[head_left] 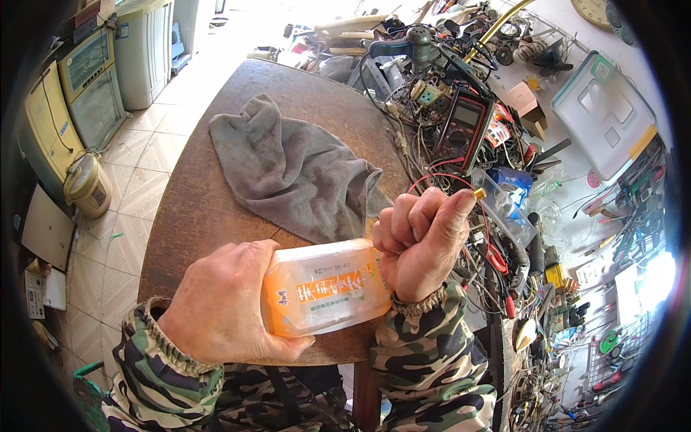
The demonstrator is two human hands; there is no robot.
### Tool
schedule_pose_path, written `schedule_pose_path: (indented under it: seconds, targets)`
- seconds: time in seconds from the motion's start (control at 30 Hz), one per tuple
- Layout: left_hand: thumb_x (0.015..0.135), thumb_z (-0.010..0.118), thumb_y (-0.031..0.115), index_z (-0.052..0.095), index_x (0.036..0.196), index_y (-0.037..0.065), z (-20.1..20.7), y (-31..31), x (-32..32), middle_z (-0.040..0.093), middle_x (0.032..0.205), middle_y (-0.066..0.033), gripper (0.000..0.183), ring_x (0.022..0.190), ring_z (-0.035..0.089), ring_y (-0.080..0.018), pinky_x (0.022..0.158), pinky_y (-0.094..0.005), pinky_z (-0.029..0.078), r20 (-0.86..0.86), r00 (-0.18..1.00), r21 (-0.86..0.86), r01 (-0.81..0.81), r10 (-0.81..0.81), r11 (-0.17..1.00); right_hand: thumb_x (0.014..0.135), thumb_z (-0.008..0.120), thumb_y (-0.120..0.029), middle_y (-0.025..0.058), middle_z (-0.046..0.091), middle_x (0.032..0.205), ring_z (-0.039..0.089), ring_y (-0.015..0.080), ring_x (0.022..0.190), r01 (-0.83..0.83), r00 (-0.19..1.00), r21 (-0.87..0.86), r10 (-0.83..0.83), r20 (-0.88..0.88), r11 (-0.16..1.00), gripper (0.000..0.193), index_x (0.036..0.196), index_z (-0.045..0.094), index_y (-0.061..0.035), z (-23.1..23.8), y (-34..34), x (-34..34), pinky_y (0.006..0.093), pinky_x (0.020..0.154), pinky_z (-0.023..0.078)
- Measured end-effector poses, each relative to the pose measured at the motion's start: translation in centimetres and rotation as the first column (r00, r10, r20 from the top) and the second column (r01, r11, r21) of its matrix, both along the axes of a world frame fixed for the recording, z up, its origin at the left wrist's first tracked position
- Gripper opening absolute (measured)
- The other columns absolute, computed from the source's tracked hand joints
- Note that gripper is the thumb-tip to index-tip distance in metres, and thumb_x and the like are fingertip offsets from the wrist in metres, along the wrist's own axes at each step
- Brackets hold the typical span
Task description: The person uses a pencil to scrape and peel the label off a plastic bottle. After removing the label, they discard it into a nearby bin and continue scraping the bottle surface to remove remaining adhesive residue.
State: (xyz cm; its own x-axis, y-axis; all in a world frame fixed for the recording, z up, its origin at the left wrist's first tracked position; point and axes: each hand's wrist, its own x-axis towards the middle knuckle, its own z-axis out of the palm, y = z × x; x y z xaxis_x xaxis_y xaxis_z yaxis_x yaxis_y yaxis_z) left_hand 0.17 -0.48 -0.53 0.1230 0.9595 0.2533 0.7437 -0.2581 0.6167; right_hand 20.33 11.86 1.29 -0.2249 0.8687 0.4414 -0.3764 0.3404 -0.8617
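Note:
My left hand [223, 302] is closed round the base of a clear plastic bottle [335, 322] with orange and white print, tilted on its side above the near edge of the table. The bottle's other end reaches behind or against my right hand [425, 241], so its neck is hidden. My right hand is curled into a fist, thumb uppermost. A small brass-coloured piece [481, 194] shows at the thumb tip, apparently pinched there; its kind is too small to make out. Beyond the bottle a crumpled grey cloth [295, 165] lies on the brown wooden table [187, 216].
At the right, tools, wires and parts are heaped, with a multimeter [466, 122] and red leads among them. A clear storage box lid [603, 108] stands farther right. Old appliances [90, 86] and a lidded bucket [88, 186] stand on the tiled floor at left.

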Motion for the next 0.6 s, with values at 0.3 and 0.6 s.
schedule_pose_path:
  seconds: [0.3,0.6]
  targets:
    - [0.056,0.096,0.042,0.06,0.122,-0.005,0.5,0.1,0.2,0.069,0.101,-0.0208,0.088,0.097,0.072,-0.039,0.089,-0.0452,0.058,-0.005,1.0,-0.004,0.026,-0.027,1.0,0.106,0.044,-0.072,-0.004,0.023,0.057,0.017,0.0091,0.048,0.069,0.996,-0.081,-0.073,-0.057,0.994,0.069,0.069,0.032,-0.015,0.4,-0.1,0.6,0.03,0.044,0.016]
    - [0.055,0.096,0.04,0.06,0.124,-0.003,0.0,-0.1,0.1,0.07,0.103,-0.0211,0.089,0.099,0.071,-0.04,0.091,-0.0456,0.058,0.011,1.0,-0.011,-0.004,0.004,1.0,0.112,0.045,-0.059,0.0004,0.036,0.066,0.031,0.0117,0.055,-0.159,0.975,-0.048,0.149,-0.165,0.986,0.061,0.081,0.045,-0.007,-0.6,0.1,1.4,0.0304,0.05,0.031]
